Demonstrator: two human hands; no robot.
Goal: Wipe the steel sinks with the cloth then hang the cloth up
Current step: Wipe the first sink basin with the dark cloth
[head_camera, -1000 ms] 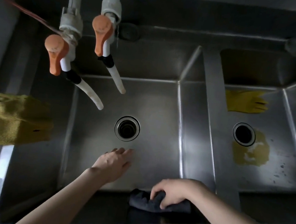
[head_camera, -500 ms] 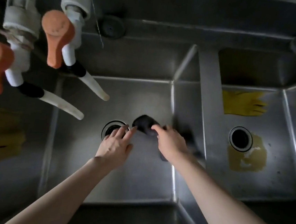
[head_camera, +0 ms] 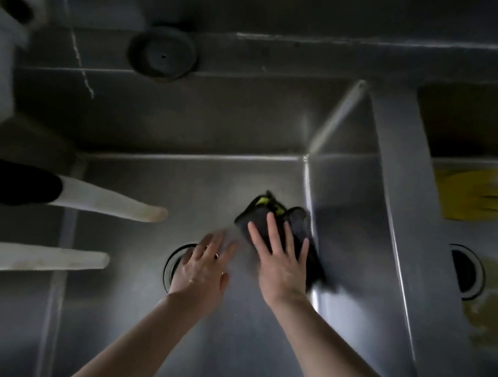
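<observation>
The right hand [head_camera: 281,263] lies flat, fingers spread, pressing the dark cloth [head_camera: 281,221] onto the floor of the left sink [head_camera: 138,314], hard against the right wall near the back corner; this grip is open and pressing, not closed round anything. A second ago the cloth was bunched under that hand at the near edge of the basin, and half a second ago it was lifted near the drain [head_camera: 175,260], so the wiping has moved across the floor to the far right side. The left hand [head_camera: 203,270] hovers empty and open over the drain, a little blurred. I judge the left basin partly wiped, while the right sink [head_camera: 430,312] with its yellow glove [head_camera: 472,194] and yellowish stain [head_camera: 489,305] looks untouched, and hanging the cloth is yet to come. No brand, label or writing can be read
</observation>
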